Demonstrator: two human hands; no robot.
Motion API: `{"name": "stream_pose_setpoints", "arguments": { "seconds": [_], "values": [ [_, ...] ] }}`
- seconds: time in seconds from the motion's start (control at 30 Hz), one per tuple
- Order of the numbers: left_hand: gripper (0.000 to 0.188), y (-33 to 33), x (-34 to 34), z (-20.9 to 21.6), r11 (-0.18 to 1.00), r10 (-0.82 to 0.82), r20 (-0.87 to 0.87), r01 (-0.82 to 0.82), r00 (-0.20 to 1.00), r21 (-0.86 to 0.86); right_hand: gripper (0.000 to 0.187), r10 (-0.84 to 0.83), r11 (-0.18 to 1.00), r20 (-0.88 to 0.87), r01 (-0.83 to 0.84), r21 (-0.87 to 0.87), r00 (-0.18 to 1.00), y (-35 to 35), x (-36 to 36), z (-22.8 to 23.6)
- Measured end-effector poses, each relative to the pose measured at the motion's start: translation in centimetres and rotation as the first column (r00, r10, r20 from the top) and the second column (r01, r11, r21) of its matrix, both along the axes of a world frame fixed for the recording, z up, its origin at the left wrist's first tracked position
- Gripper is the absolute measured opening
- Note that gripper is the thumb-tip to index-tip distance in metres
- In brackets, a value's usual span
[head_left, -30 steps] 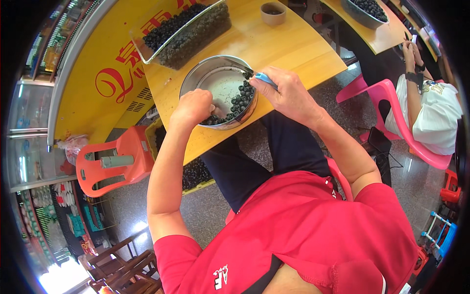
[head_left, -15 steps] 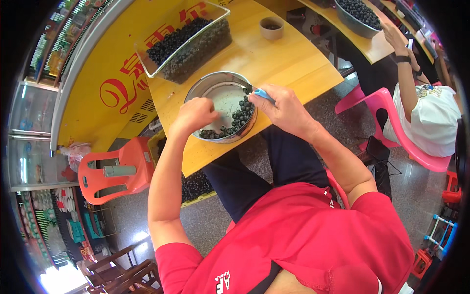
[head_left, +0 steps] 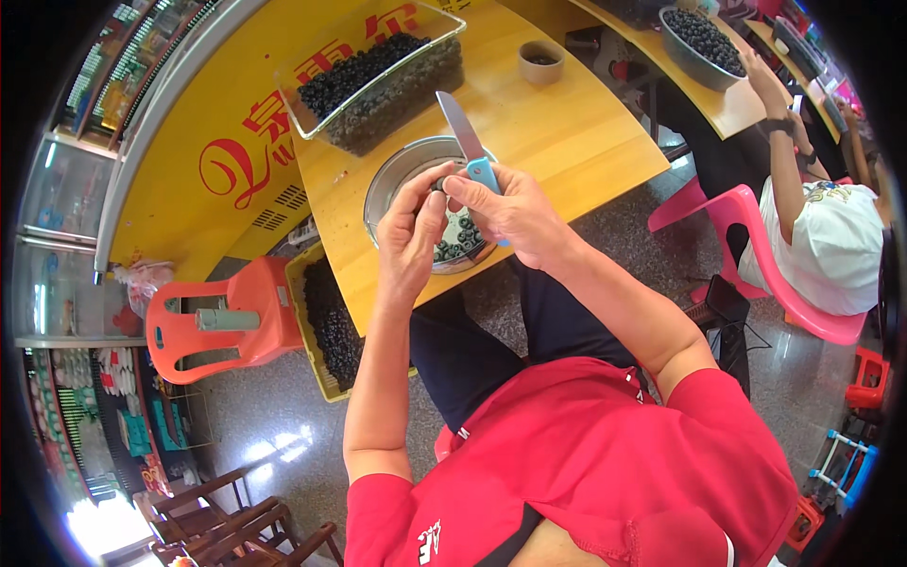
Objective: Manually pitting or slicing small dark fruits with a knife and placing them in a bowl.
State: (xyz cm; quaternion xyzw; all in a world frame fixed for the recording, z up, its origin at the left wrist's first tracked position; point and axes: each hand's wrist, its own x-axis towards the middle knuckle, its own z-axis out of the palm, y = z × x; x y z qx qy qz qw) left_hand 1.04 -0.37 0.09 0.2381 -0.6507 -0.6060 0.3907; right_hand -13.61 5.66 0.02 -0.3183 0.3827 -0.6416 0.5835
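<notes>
My left hand (head_left: 408, 227) pinches a small dark round piece (head_left: 438, 186) between its fingertips, above a round metal pan (head_left: 371, 194). Close beside it, my right hand (head_left: 521, 215) grips a knife (head_left: 461, 130) by its light blue handle, with the blade pointing up and away from me. The fingertips of both hands meet at the small piece and partly hide it. Inside the pan lie dark round pieces with pale rings (head_left: 458, 248), heaped along the near right side. My hands cover much of the pan.
A clear plastic bin (head_left: 406, 102) of dark round pieces stands behind the pan on the wooden table (head_left: 605, 142), near a small cup (head_left: 540, 64). On the left are an orange chair (head_left: 269, 307) with a green bottle (head_left: 227, 319) and a yellow crate (head_left: 333, 389). A co-worker (head_left: 822, 227) sits right.
My left hand has come up from inside the pan to my right hand and now holds a small dark piece. The knife has swung from low over the pan to blade-up.
</notes>
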Motion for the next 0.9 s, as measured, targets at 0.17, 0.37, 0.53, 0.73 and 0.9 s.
{"name": "stream_pose_setpoints", "arguments": {
  "seconds": [0.17,0.37,0.53,0.73,0.9],
  "values": [
    [0.026,0.7,-0.1,-0.1,0.989,0.112,0.071,-0.104,0.991,-0.104,0.021,-0.062,0.997,-0.111,0.056,-0.055,0.992,0.1,0.2,0.1],
    [0.022,0.9,0.7,-0.6,0.981,0.143,-0.004,-0.143,0.990,-0.129,0.021,-0.009,0.999,-0.161,0.002,-0.042,0.987,0.5,0.2,0.9],
    [0.022,1.0,0.9,-1.0,0.985,0.130,-0.083,-0.139,0.988,-0.106,0.023,0.123,0.991,-0.024,-0.122,0.063,0.992,0.0,-0.2,0.5],
    [0.019,1.8,0.5,-0.7,0.995,0.089,-0.129,-0.083,0.988,0.053,0.027,0.117,0.987,-0.024,-0.114,0.116,0.993,0.4,-0.1,1.0],
    [0.019,1.5,0.1,-2.3,0.973,0.132,-0.209,-0.086,0.969,0.215,0.028,0.052,0.997,-0.059,-0.048,0.062,0.997,0.4,0.1,0.1]
  ]
}}
